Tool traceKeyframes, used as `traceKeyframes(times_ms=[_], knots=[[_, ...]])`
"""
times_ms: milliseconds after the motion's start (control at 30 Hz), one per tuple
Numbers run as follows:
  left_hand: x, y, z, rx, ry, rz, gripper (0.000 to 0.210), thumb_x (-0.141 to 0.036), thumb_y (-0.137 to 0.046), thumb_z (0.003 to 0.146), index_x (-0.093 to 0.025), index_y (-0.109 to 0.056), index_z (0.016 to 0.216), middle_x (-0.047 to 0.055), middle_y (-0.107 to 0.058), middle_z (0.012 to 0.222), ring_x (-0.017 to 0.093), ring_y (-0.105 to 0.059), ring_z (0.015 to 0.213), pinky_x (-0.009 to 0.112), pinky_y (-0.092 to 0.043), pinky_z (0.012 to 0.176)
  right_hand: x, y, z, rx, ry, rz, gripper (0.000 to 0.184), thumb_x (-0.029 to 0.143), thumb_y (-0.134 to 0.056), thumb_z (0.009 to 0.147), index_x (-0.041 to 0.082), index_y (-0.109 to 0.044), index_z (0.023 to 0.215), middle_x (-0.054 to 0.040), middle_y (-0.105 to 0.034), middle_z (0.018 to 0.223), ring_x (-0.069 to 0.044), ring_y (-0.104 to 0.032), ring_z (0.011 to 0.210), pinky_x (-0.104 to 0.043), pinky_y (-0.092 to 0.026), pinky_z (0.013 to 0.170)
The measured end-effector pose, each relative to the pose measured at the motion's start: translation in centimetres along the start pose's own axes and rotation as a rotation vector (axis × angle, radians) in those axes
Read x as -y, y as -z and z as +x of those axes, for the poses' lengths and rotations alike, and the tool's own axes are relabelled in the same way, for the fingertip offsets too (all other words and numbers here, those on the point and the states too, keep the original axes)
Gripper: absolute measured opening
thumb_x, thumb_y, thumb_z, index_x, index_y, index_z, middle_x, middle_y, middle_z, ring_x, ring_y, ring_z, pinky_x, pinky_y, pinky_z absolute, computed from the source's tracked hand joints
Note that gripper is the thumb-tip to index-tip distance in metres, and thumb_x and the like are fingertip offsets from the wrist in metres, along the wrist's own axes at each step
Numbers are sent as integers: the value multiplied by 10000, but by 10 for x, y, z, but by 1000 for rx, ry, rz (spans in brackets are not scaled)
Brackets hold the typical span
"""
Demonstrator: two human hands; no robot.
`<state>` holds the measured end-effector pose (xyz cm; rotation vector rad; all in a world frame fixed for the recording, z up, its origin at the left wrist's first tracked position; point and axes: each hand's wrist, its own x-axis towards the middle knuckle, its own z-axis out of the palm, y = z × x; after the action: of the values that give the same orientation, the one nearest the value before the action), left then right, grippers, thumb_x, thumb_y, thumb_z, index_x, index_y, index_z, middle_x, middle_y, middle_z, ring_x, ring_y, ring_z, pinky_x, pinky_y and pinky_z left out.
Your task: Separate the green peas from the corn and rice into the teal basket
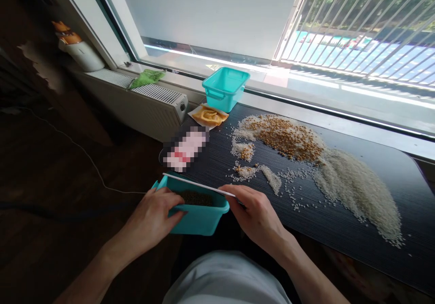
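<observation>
My left hand [154, 213] is closed on the near rim of a teal plastic bin [197, 220], its fingertips reaching inside. Dark, fine-grained material [197, 198] lies in the bin; I cannot make out what it is. A thin white strip [197, 184] is gripped by my right hand [253, 206] and slants across above the bin's far side. Whether it is a stick or a flat piece seen edge-on, I cannot tell. To the right on the dark table, pale rice-like grains [360, 190] form a long pile. Round golden-brown peas or beans [288, 136] lie over its far part.
A second teal bin [226, 91] stands at the table's far left corner by the window. Before it are a yellow-orange cloth-like item [209, 115] and a phone-like object with a blurred screen [186, 150]. A radiator [149, 104] bears a green cloth [147, 78]; a white cable [90, 159] hangs left.
</observation>
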<state>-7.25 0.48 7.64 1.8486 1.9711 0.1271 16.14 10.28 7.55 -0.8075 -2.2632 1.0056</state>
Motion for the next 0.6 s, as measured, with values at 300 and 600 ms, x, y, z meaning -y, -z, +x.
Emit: traceKeyframes(times_ms=[300, 600], knots=[[-16, -8, -3, -24, -66, -47, 140, -182, -613, 859, -224, -741, 821, 26, -733, 869, 223, -645, 871, 406, -449, 858, -20, 59, -45, -413, -228, -150, 212, 280, -593, 869, 202, -762, 970, -31, -793, 866, -196, -740, 715, -243, -570, 637], [-53, -19, 7, 73, -159, -125, 156, -115, -605, 823, -209, -724, 786, 14, -704, 833, 201, -623, 840, 414, -434, 888, -52, 82, -69, -637, -547, 109, 299, 385, -720, 721, 190, -773, 942, -53, -796, 824, -235, -745, 726, -304, -597, 637]])
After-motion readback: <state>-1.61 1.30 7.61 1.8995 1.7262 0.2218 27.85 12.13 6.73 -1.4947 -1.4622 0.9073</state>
